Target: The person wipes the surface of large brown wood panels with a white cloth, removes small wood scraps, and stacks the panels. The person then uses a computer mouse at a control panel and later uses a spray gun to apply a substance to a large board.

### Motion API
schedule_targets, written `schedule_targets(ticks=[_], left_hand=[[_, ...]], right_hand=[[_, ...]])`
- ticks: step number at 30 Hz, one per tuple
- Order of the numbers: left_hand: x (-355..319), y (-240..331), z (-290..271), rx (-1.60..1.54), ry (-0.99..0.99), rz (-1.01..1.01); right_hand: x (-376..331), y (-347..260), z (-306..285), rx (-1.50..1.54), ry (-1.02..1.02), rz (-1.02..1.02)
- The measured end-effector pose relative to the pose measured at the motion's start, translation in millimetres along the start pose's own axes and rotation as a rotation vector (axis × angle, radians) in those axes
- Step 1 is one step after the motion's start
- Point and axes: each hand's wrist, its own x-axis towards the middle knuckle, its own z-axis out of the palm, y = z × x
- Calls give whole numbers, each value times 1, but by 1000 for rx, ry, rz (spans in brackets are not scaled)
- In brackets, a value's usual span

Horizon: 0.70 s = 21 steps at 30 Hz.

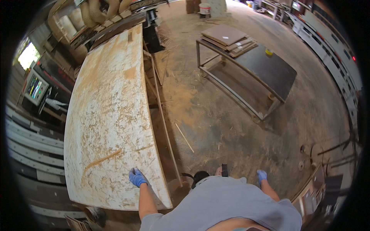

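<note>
My left hand [137, 178], in a blue glove, is over the near end of a long white tabletop [111, 115]. Its fingers look curled in, and what they hold, if anything, is hidden. The tabletop is scuffed and worn, with brown patches and a streak of sawdust [102, 158] just beyond this hand. My right hand [261, 176], also blue-gloved, hangs at my right side above the floor, away from any object. Its fingers are too small and foreshortened to read.
Ahead right stands a metal-framed cart [266, 65] with a dark top, stacked brown panels [223, 34] and a yellow roll [269, 52]. A lit control screen [35, 87] stands left of the tabletop. A thin wood strip [185, 138] lies on the dusty floor. A long white machine [327, 50] lines the right.
</note>
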Motion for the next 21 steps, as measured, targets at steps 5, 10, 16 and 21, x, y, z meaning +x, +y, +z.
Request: schedule_targets(ticks=[5,10,16,21], left_hand=[[-8,17,19,67,112,-119],[0,57,56,58,277,-312],[60,122,133,97,389,-237],[142,243,264,332,138,400]], right_hand=[[157,-211,50,-198,-261,-256],[217,-366,156,7,-353,-427],[243,-435,237,-310,-509,-350],[286,-460,250,-409,-498,-140]])
